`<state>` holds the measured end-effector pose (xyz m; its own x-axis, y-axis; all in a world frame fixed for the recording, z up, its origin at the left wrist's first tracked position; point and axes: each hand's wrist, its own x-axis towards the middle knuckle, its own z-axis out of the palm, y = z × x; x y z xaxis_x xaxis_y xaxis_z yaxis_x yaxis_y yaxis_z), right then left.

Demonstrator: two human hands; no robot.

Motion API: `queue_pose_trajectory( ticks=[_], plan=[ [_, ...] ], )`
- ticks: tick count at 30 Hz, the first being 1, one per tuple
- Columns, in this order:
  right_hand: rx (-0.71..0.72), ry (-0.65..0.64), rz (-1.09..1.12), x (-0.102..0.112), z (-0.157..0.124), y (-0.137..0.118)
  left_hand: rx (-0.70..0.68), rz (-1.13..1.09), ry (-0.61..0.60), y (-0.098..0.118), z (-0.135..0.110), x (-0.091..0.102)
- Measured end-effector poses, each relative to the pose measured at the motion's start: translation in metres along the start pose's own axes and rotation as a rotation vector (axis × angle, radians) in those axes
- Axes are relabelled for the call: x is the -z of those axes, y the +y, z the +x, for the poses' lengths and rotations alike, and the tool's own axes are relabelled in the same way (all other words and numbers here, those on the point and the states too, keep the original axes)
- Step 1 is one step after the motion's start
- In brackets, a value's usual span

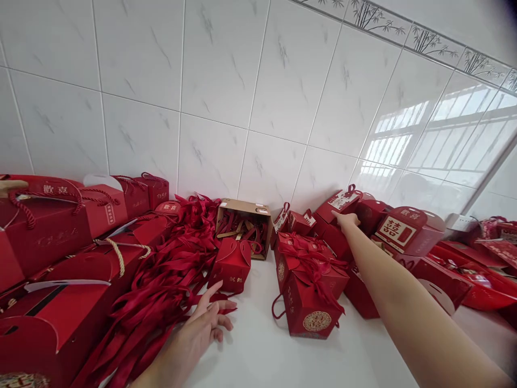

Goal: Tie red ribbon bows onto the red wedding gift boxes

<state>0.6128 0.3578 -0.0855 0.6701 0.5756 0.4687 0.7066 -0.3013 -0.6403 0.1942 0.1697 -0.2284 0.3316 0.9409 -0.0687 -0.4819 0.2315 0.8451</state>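
Note:
My left hand (204, 328) hovers low over the white table with its fingers apart, holding nothing. Beside it lies a long heap of loose dark red ribbons (161, 280), and just beyond its fingertips stands a small red gift box (232, 264). My right hand (346, 220) reaches far forward to a tilted red gift box (338, 200) with a pale label, its fingers closed at the box's lower edge; part of the grip is hidden. Between my arms, red gift boxes tied with ribbon bows (313, 302) stand in a row, the front one bearing a round gold emblem.
An open cardboard box (264, 211) with ribbon pieces stands against the tiled wall (218, 145). Larger red boxes with rope handles (52, 221) crowd the left, where part of another person's hand (13, 186) shows. More boxes (410, 231) and a red tray (490, 291) fill the right.

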Motion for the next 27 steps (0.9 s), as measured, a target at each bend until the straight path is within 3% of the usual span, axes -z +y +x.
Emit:
queue_pose_trajectory(
  ticks=[5, 9, 10, 11, 14, 16, 18, 21, 24, 27],
  plan=[
    [0.042, 0.135, 0.199, 0.016, -0.010, -0.011, 0.010, -0.003, -0.015, 0.000, 0.000, 0.001],
    [0.176, 0.320, 0.432, 0.067, -0.040, -0.029, 0.010, 0.029, -0.004, 0.000, 0.001, 0.001],
    [0.214, 0.343, 0.620, 0.081, -0.057, -0.033, 0.005, 0.044, 0.001, 0.001, 0.001, 0.001],
    [0.246, 0.282, 0.805, 0.094, -0.079, -0.036, -0.004, 0.058, 0.006, 0.003, 0.001, 0.001],
    [0.268, -0.162, 1.088, 0.120, -0.165, -0.038, -0.042, 0.104, -0.065, 0.010, -0.004, -0.001],
    [0.282, -0.424, 1.112, 0.127, -0.226, -0.035, -0.066, 0.123, -0.217, 0.015, -0.011, -0.002],
    [0.403, -0.632, 1.023, 0.127, -0.276, -0.031, -0.064, 0.127, -0.356, 0.019, -0.019, -0.004],
    [0.478, -0.723, 0.890, 0.123, -0.318, -0.021, -0.038, 0.187, -0.308, 0.021, -0.027, -0.009],
    [0.324, -0.801, 0.956, 0.120, -0.334, -0.006, -0.048, 0.239, -0.197, 0.021, -0.031, -0.016],
    [0.158, -0.812, 1.086, 0.117, -0.350, 0.011, -0.071, 0.119, -0.151, 0.022, -0.032, -0.022]
  ],
)
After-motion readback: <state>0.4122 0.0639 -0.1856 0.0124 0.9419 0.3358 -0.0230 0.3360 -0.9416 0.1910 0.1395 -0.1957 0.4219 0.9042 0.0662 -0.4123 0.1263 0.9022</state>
